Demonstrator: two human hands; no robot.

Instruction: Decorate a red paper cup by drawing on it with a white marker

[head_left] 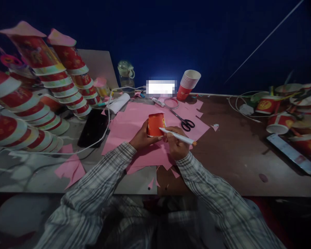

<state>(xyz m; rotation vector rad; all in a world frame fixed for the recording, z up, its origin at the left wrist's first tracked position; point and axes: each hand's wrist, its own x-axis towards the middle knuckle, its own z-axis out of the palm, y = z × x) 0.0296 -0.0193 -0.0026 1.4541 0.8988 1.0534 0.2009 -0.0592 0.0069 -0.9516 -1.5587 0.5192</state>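
Note:
My left hand [142, 137] is closed around a red paper cup [155, 125] with yellow marks near its right side. In my right hand [177, 143] is a white marker [178, 136] with an orange end, its tip at the cup's wall. Both hands are above pink paper sheets [134, 119] spread over the table. Black-handled scissors [187, 125] lie on the paper just beyond my right hand. Further back are a capped white marker [158, 102] and a roll of clear tape [171, 103].
Tall stacks of red and white cups [54, 81] crowd the left side. A black phone [93, 128] lies there under a white cable. At the back stand a clear bottle [126, 76] and nested paper cups [188, 86]. Painted cups [268, 104] and another phone [291, 154] are at right.

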